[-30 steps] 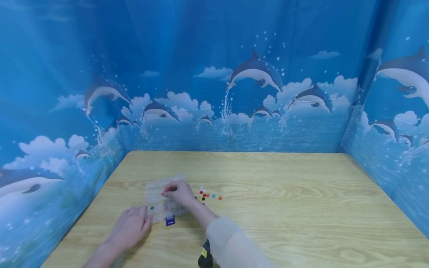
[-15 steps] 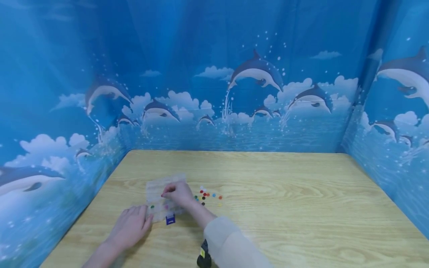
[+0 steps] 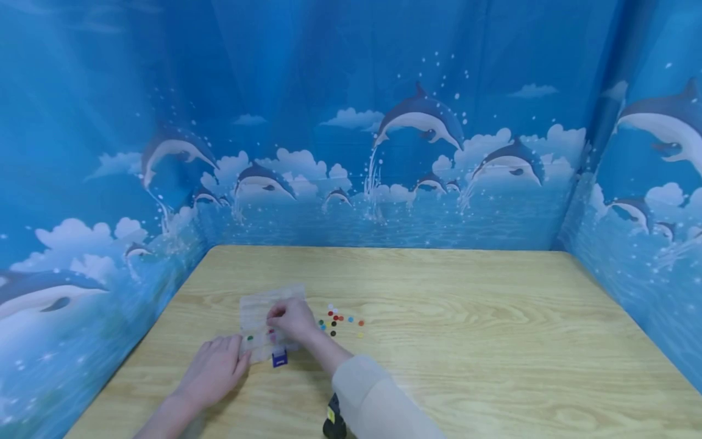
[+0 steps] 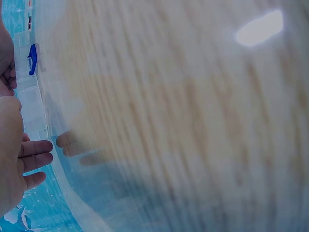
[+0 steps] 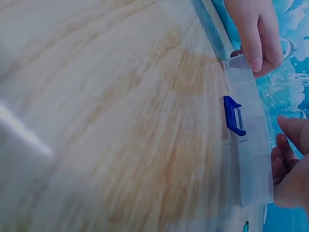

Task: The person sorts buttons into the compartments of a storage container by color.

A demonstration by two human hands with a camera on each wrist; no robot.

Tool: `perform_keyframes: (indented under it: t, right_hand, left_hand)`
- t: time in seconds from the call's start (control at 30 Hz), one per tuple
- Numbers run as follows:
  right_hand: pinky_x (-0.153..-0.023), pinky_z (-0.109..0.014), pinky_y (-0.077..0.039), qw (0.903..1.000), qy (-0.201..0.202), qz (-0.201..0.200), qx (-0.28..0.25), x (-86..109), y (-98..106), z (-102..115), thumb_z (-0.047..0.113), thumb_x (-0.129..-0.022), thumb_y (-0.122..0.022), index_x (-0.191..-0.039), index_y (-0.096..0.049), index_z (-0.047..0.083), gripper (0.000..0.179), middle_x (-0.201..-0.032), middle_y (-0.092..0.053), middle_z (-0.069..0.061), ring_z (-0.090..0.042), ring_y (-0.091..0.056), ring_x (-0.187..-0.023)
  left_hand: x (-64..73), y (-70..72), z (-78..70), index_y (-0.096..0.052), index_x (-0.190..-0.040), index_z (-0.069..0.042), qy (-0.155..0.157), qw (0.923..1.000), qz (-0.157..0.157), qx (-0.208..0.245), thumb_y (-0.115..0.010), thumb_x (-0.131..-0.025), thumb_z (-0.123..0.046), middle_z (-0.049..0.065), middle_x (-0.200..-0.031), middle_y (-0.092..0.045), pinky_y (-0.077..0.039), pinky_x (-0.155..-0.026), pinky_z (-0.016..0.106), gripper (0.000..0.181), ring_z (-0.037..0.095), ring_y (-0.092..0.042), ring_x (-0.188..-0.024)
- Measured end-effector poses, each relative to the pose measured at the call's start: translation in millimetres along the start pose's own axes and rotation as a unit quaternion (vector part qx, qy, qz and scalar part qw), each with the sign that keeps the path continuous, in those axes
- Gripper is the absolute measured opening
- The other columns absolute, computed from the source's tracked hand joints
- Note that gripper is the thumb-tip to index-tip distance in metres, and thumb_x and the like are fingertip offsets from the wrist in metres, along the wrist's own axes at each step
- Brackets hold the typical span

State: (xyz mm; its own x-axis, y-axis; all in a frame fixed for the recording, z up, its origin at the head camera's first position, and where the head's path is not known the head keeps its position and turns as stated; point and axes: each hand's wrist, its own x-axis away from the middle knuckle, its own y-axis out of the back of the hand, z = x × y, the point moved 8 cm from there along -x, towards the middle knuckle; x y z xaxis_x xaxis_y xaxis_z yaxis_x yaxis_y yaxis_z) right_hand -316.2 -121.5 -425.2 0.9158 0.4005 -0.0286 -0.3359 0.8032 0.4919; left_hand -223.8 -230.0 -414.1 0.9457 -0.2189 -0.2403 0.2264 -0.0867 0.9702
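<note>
In the head view, a clear plastic compartment box lies with its lid tipped back; its blue latch is at the front. My left hand rests by the left front corner, thumb touching the box, the fingers fairly straight. Over the compartments my right hand hovers, thumb and forefinger apart in the right wrist view, with nothing visible between them. A small red disc appears just below these fingertips, beside pink pieces. A green disc sits in the left compartment.
Several small coloured discs lie scattered on the wooden table, right of the box. A black object with a yellow patch stands near my right sleeve. Blue dolphin-print curtains surround the table's back and sides.
The red disc has left my right fingertips and is now lower, over the compartments. My right thumb and forefinger have parted. My left hand stays in place.
</note>
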Motion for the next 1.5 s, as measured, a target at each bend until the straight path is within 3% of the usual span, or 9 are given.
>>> perform_keyframes:
  t: [0.27, 0.63, 1.5]
  right_hand:
    - [-0.066, -0.021, -0.046, 0.9992, -0.015, 0.001, -0.038, 1.4, 5, -3, 0.012, -0.082, -0.067, -0.083, -0.068, 0.015, 0.004, -0.075, -0.059, 0.01, -0.004, -0.054, -0.07]
    - [-0.068, -0.023, -0.047, 0.9952, -0.008, -0.01, -0.097, -7.3, 31, -8, 0.013, -0.083, -0.068, -0.086, -0.068, 0.013, 0.004, -0.08, -0.061, 0.006, -0.007, -0.055, -0.075]
    - [-0.066, -0.028, -0.047, 0.9988, 0.016, 0.019, -0.043, -4.7, 84, -46, 0.017, -0.087, -0.064, -0.096, -0.068, 0.008, 0.013, -0.086, -0.062, 0.002, -0.015, -0.056, -0.077]
  left_hand:
    - [-0.3, 0.2, -0.1, -0.048, -0.082, -0.01, -0.003, 1.0, -0.001, -0.001, -0.055, -0.09, -0.024, -0.002, -0.067, -0.047, -0.043, -0.066, 0.04, 0.017, 0.019, -0.051, -0.068]
    - [-1.4, -2.4, 1.5, -0.05, -0.085, -0.009, 0.008, 0.9997, 0.021, 0.002, -0.053, -0.092, -0.025, 0.002, -0.074, -0.053, -0.044, -0.072, 0.044, 0.017, 0.024, -0.056, -0.077]
    - [-1.3, -1.7, -0.7, -0.051, -0.083, -0.009, 0.005, 0.9998, 0.017, -0.01, -0.055, -0.091, -0.025, 0.003, -0.072, -0.052, -0.045, -0.072, 0.045, 0.018, 0.025, -0.056, -0.075]
